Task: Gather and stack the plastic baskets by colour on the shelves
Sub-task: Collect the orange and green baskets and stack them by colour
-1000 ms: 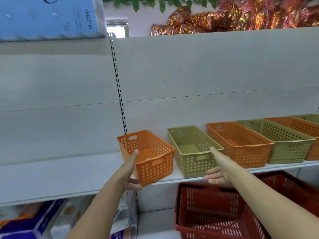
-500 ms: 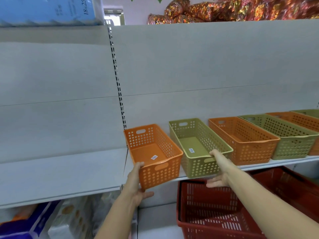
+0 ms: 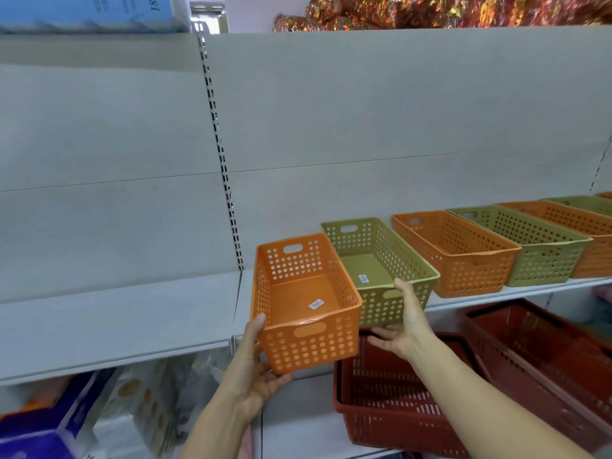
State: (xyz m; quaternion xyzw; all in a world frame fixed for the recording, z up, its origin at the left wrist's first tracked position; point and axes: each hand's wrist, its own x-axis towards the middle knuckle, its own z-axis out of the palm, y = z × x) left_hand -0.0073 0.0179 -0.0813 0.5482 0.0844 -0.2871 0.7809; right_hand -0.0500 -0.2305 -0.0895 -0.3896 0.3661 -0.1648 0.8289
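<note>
My left hand (image 3: 255,366) grips the near left corner of an orange perforated basket (image 3: 304,303), which hangs out past the front edge of the grey shelf (image 3: 116,316). To its right, my right hand (image 3: 405,321) holds the near end of a green basket (image 3: 377,266), thumb on the rim and fingers under it. Farther right on the same shelf stand an orange basket (image 3: 453,253), a green basket (image 3: 526,243) and more orange and green ones, alternating.
Large red shopping baskets (image 3: 390,399) sit on the lower shelf under my right arm. Packaged goods (image 3: 109,415) fill the lower left. Shiny foil packs (image 3: 430,11) and a blue box (image 3: 89,11) lie on top. The shelf's left stretch is bare.
My left hand has gripped the orange basket and drawn it toward me, off the shelf edge. My right hand has closed on the green basket's near end.
</note>
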